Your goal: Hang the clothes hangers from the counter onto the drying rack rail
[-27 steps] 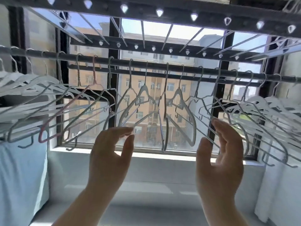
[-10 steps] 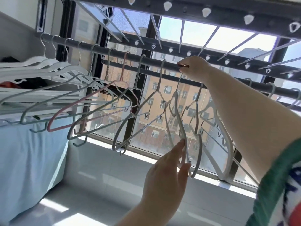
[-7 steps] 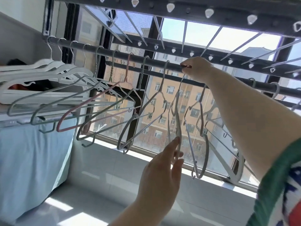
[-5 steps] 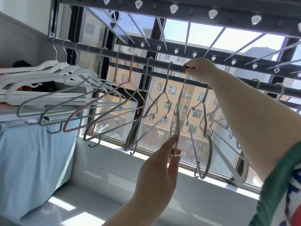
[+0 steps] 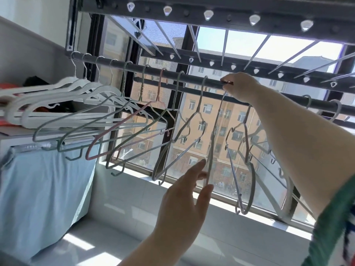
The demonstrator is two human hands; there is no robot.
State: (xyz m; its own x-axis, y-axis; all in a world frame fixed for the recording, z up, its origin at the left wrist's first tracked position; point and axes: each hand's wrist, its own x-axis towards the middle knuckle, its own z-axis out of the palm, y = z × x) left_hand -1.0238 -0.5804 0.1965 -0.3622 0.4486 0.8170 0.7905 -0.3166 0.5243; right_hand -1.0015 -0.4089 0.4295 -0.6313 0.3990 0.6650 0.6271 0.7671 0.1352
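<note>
Blue cloth (image 5: 38, 198) hangs at the far left. Above it white plastic hangers (image 5: 63, 93), then thin wire ones, among them a pink hanger (image 5: 119, 129), sit hooked in a row on the rail (image 5: 192, 78). Further right the left hand (image 5: 184, 198) is raised with straight, relaxed fingers; the lower end of the wire hanger (image 5: 211, 143) passes between its forefinger and thumb, touched but not clamped as far as I can see. This hanger shows edge-on, and its neck goes up to the right hand (image 5: 238, 86), whose fingers are curled at the rail and pinch the hook; whether the hook is already over the rail I cannot tell, because the fingers hide it.

I judge the step to be seating this hanger on the rail. The next move needs the hook set fully over the bar, then a gentle release by both hands, so it does not swing into the neighbouring hangers (image 5: 247, 164) just beside it on the right.
</note>
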